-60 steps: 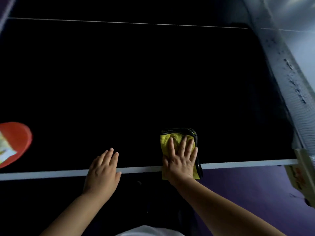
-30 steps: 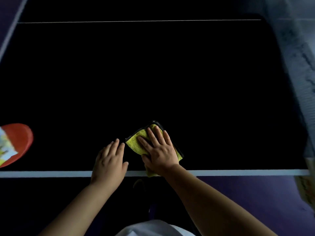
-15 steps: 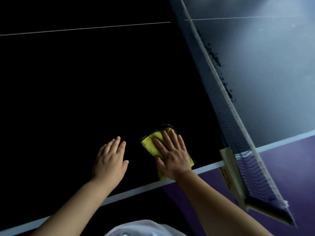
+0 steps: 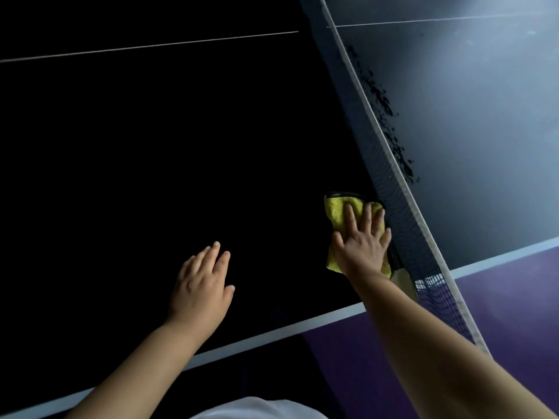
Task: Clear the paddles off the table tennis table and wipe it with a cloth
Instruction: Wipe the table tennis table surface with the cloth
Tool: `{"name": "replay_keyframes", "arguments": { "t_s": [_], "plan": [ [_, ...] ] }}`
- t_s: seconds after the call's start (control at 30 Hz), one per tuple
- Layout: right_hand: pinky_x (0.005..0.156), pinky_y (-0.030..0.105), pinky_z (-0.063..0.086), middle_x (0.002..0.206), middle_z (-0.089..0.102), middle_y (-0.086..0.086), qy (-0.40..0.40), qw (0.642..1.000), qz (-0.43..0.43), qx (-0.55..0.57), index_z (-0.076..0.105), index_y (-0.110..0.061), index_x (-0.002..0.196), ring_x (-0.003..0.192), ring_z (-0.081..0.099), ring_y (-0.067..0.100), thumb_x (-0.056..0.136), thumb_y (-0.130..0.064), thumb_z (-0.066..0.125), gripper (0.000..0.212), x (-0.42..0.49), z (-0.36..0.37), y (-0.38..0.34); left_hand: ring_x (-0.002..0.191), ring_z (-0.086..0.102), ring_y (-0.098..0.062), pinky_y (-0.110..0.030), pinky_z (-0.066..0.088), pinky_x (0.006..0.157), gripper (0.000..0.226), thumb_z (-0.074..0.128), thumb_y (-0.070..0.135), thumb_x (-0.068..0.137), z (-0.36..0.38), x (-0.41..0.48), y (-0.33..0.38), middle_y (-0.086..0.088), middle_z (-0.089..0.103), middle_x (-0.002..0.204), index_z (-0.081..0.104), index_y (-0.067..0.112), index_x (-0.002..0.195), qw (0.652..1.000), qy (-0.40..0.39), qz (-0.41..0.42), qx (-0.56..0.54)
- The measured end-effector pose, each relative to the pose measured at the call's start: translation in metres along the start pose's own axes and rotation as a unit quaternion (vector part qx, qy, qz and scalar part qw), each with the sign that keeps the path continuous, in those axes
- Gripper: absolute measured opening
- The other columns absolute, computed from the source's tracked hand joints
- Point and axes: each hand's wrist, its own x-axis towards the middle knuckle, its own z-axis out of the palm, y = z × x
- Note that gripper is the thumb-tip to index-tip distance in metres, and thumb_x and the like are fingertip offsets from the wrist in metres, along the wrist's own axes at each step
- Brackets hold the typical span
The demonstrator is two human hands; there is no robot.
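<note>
While flat, right hand (image 4: pixel 361 249) presses fluffy folded yellow cloth (image 4: pixel 337 211).

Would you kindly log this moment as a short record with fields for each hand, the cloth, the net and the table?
right hand: flat on the cloth, fingers straight, pressing it to the table
left hand: fingers straight, over bare table, holding nothing
cloth: yellow, folded, right beside the net
net: upright, dark specks on the far half beyond it

The dark table (image 4: pixel 151 146) bears 1 yellow cloth (image 4: pixel 335 213) just beside the net (image 4: pixel 388 189)
</note>
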Motion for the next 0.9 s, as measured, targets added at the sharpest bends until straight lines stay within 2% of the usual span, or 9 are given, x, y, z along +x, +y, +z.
{"name": "replay_keyframes", "arguments": {
  "t_s": [0.07,0.13,0.3,0.4,0.63,0.73,0.8,0.87,0.9],
  "plan": [
    [0.116,0.055,-0.009,0.163,-0.015,0.007,-0.002,0.999,0.032,0.034,-0.002,-0.034,0.155,0.147,-0.023,0.031,0.098,-0.055,0.031,0.070,-0.005,0.006,-0.021,0.109,0.061,-0.035,-0.048,0.049,0.087,0.072,0.090,0.025,0.054,0.000,-0.007,-0.017,-0.021,0.060,0.123,0.064,0.001,0.116,1.000,-0.008,-0.015,-0.004],
    [0.115,0.056,-0.010,0.162,-0.017,0.010,0.007,0.998,0.044,0.048,-0.007,-0.034,0.155,0.146,-0.023,0.034,0.093,-0.060,0.021,0.073,-0.013,0.013,-0.049,0.110,0.061,-0.036,-0.048,0.049,0.087,0.071,0.089,0.025,0.054,-0.001,-0.015,-0.037,-0.021,0.060,0.124,0.064,0.001,0.116,1.000,-0.013,-0.026,-0.010],
    [0.115,0.055,-0.012,0.161,-0.021,0.011,0.010,0.999,0.014,0.029,-0.012,-0.034,0.153,0.145,-0.024,0.035,0.084,-0.064,0.012,0.079,-0.048,0.038,-0.134,0.109,0.061,-0.036,-0.048,0.048,0.087,0.070,0.089,0.025,0.055,-0.004,-0.039,-0.100,-0.021,0.059,0.124,0.064,0.001,0.116,0.999,-0.017,-0.028,-0.016],
    [0.115,0.055,-0.014,0.160,-0.025,0.012,0.001,1.000,-0.001,0.006,-0.021,-0.032,0.149,0.144,-0.027,0.036,0.075,-0.066,-0.001,0.084,-0.069,0.053,-0.190,0.111,0.059,-0.036,-0.048,0.047,0.089,0.070,0.089,0.024,0.056,-0.006,-0.056,-0.143,-0.021,0.058,0.126,0.063,0.001,0.118,0.998,-0.023,-0.045,-0.026],
    [0.110,0.059,-0.020,0.153,-0.036,0.011,-0.056,0.993,-0.103,-0.028,-0.035,-0.031,0.139,0.139,-0.036,0.037,0.087,-0.063,0.017,0.079,-0.117,0.084,-0.320,0.112,0.058,-0.038,-0.050,0.047,0.088,0.071,0.088,0.022,0.057,-0.012,-0.096,-0.242,-0.023,0.056,0.127,0.062,-0.001,0.119,0.994,-0.026,-0.094,-0.039],
    [0.109,0.061,-0.022,0.146,-0.043,0.010,-0.064,0.982,-0.171,-0.039,-0.031,-0.033,0.141,0.134,-0.042,0.034,0.092,-0.061,0.023,0.079,-0.136,0.098,-0.373,0.114,0.056,-0.039,-0.051,0.047,0.089,0.068,0.086,0.022,0.062,-0.016,-0.111,-0.277,-0.022,0.055,0.129,0.060,-0.001,0.121,0.989,-0.023,-0.141,-0.047],
    [0.108,0.062,-0.024,0.148,-0.041,0.011,-0.058,0.973,-0.218,-0.046,-0.023,-0.034,0.148,0.135,-0.042,0.035,0.091,-0.060,0.024,0.078,-0.148,0.108,-0.405,0.116,0.055,-0.039,-0.051,0.047,0.089,0.068,0.085,0.022,0.063,-0.017,-0.119,-0.295,-0.022,0.054,0.130,0.060,0.000,0.122,0.984,-0.024,-0.167,-0.049],
    [0.110,0.064,-0.019,0.155,-0.029,0.015,-0.050,0.961,-0.265,-0.065,-0.008,-0.033,0.154,0.140,-0.034,0.037,0.088,-0.059,0.023,0.078,-0.159,0.119,-0.433,0.117,0.054,-0.038,-0.051,0.047,0.090,0.069,0.085,0.022,0.063,-0.019,-0.125,-0.309,-0.021,0.053,0.132,0.059,0.000,0.123,0.980,-0.031,-0.192,-0.053],
    [0.111,0.066,-0.012,0.160,-0.016,0.016,-0.042,0.955,-0.288,-0.064,0.003,-0.032,0.155,0.144,-0.025,0.038,0.086,-0.058,0.026,0.077,-0.163,0.123,-0.446,0.118,0.053,-0.038,-0.051,0.047,0.090,0.070,0.086,0.023,0.063,-0.019,-0.128,-0.314,-0.021,0.053,0.132,0.059,0.001,0.123,0.977,-0.038,-0.204,-0.052]
  ]
}}
